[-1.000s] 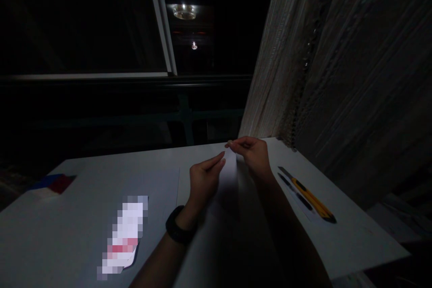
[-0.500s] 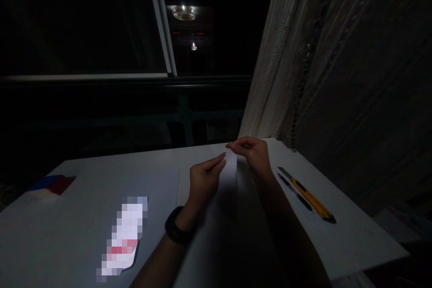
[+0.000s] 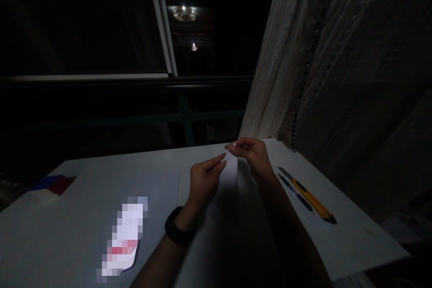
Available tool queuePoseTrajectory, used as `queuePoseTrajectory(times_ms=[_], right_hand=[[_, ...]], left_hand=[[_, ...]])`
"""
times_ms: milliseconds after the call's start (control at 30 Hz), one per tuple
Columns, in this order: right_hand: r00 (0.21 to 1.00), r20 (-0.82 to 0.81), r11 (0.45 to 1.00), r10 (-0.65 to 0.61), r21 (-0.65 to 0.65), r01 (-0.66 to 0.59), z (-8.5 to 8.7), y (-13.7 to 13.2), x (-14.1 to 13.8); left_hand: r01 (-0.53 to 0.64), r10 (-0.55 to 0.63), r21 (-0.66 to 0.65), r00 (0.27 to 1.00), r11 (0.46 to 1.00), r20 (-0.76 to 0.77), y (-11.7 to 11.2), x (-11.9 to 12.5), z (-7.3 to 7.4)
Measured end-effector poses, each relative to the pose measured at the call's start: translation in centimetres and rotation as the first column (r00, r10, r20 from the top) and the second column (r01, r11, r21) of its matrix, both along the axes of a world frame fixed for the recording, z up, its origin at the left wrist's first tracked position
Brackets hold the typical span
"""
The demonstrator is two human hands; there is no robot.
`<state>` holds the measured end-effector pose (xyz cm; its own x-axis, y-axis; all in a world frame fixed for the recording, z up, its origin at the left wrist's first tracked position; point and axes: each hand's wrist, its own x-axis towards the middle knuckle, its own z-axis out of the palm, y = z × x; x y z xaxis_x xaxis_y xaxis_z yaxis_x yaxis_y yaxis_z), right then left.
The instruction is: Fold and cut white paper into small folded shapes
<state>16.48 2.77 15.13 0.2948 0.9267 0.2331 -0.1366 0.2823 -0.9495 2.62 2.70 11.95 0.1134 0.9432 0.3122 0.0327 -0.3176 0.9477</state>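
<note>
Both my hands hold a folded strip of white paper point(image 3: 229, 177) above a white table point(image 3: 81, 189) in dim light. My left hand point(image 3: 202, 180), with a dark band on its wrist, pinches the strip's left edge between thumb and fingers. My right hand point(image 3: 253, 155) is closed on the strip's top right corner. The lower part of the paper sinks into shadow between my forearms.
A yellow utility knife point(image 3: 312, 198) and a dark pen point(image 3: 295, 191) lie on the table to the right. A blurred white card point(image 3: 123, 236) lies at the left front, coloured paper point(image 3: 50, 184) at the far left. A pale curtain point(image 3: 303, 54) hangs on the right, a dark window behind.
My right hand's fingertips have shifted slightly along the paper's top edge. Otherwise almost nothing has moved.
</note>
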Motion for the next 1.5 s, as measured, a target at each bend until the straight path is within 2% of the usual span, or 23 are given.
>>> queuePoseTrajectory(times_ms=[133, 267, 433, 600, 767, 867, 1000, 1167, 1400, 1500], right_hand=[[0.996, -0.024, 0.996, -0.084, 0.0, 0.084, -0.17, 0.13, -0.09], [0.997, -0.027, 0.997, -0.071, 0.007, 0.071, -0.37, 0.2, -0.15], [0.989, -0.02, 0.988, -0.145, 0.046, 0.146, -0.59, 0.37, -0.24], [0.998, -0.001, 0.998, -0.065, 0.026, 0.065, -0.64, 0.56, -0.13], [0.979, 0.205, 1.0, -0.004, -0.009, 0.006, -0.57, 0.4, 0.33], [0.959, 0.281, 1.0, -0.015, -0.016, 0.021, -0.59, 0.34, 0.42], [0.959, 0.276, 0.998, -0.062, -0.014, 0.069, -0.49, 0.26, 0.23], [0.968, 0.249, 1.0, -0.018, -0.013, 0.022, -0.4, 0.2, 0.04], [0.936, 0.294, 0.981, -0.193, 0.054, 0.185, -0.83, 0.44, -0.12], [0.938, 0.293, 0.983, -0.185, 0.059, 0.175, -0.86, 0.51, -0.21]], left_hand=[[0.007, -0.007, 0.011, 1.0, 1.0, -0.008, -0.08, 0.1, -0.05], [0.008, -0.008, 0.011, 1.0, 1.0, 0.0, -0.08, 0.16, -0.07], [0.024, -0.023, 0.017, 0.999, 1.0, -0.024, 0.03, 0.19, -0.13], [0.013, -0.012, 0.03, 1.0, 0.999, -0.023, 0.12, 0.15, -0.24], [-0.038, 0.038, 0.04, 0.999, 0.998, -0.002, 0.24, 0.03, -0.35], [-0.079, 0.078, 0.038, 0.997, 0.996, 0.008, 0.28, 0.01, -0.33], [-0.073, 0.072, 0.024, 0.997, 0.997, 0.021, 0.31, 0.02, -0.2], [-0.092, 0.091, 0.052, 0.996, 0.994, 0.007, 0.43, -0.01, -0.36], [-0.055, 0.059, 0.068, 0.997, 0.996, -0.05, 0.41, -0.03, -0.45], [-0.068, 0.071, 0.076, 0.996, 0.995, -0.046, 0.34, -0.05, -0.34]])
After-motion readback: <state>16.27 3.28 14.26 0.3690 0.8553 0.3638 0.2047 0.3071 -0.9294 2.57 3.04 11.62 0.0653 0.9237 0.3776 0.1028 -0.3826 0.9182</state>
